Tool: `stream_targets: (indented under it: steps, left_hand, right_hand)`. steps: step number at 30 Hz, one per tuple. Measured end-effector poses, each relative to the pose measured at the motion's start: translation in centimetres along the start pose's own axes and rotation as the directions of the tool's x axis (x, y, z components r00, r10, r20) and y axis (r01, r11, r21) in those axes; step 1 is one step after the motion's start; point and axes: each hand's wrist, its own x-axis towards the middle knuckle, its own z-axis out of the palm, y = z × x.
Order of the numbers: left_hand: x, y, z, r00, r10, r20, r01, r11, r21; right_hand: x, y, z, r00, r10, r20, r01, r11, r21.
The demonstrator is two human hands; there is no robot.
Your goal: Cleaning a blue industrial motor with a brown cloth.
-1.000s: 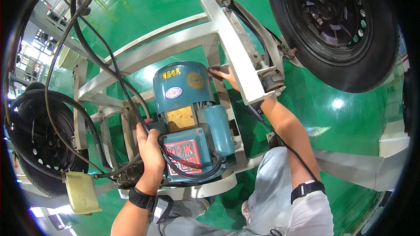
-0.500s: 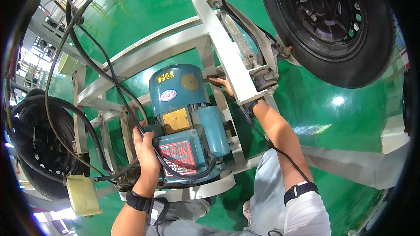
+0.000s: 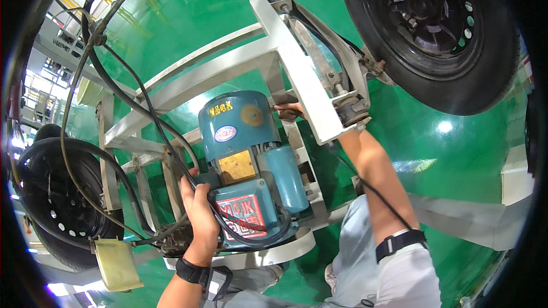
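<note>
A blue-green electric motor (image 3: 237, 125) lies inside a white metal frame (image 3: 200, 100). My left hand (image 3: 201, 217) is at its lower left side, with the fingers curled against the small dark box there, next to a black cable (image 3: 155, 115). The cable loops across the motor's lower cover. My right hand (image 3: 292, 112) reaches beneath a white beam (image 3: 305, 94) to the motor's upper right edge. Its fingers are bent, with one fingertip toward the motor casing; the beam hides the wrist, and what the fingers hold cannot be made out.
A large black tyre (image 3: 491, 74) with a wheel hub stands at the upper right, joined to the frame by a suspension arm (image 3: 357, 74). Another tyre (image 3: 40, 182) is at the left. Cables and hoses hang there above a pale yellow plastic container (image 3: 117, 265). The floor (image 3: 456, 154) is green.
The view has shifted a little, so motor and frame sit slightly lower and to the right. My right fingers, stretched out before, are now more bent. My left hand stays at the motor's side.
</note>
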Motion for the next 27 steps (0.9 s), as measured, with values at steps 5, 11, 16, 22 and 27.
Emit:
stream_targets:
  steps: [5, 11, 16, 22, 27]
  left_hand:
    - [-0.4, 1.4, 0.5, 1.0, -0.001, 0.013, 0.001, 0.998, 0.056]
    - [0.0, 0.3, 0.2, 1.0, 0.003, 0.006, -0.003, 1.0, -0.005]
    - [-0.1, 0.3, 0.3, 0.999, -0.05, -0.007, 0.05, 0.998, -0.049]
    - [-0.3, 1.0, 0.4, 1.0, -0.026, 0.015, 0.026, 0.999, -0.026]
    - [0.1, 1.1, 0.9, 1.0, 0.001, 0.009, -0.001, 1.0, -0.023]
  right_hand:
    - [-4.8, -3.2, -1.4, 0.999, -0.028, -0.031, 0.027, 0.999, -0.022]
    - [-3.1, -3.6, -3.5, 0.961, -0.099, -0.257, 0.081, 0.993, -0.081]
    - [-0.9, -2.1, -0.8, 0.948, -0.15, -0.28, 0.097, 0.976, -0.195]
    - [-0.1, 0.1, 1.1, 0.976, -0.097, -0.194, 0.073, 0.989, -0.128]
    - [-6.1, -3.7, -2.8, 0.985, -0.049, -0.165, 0.041, 0.998, -0.047]
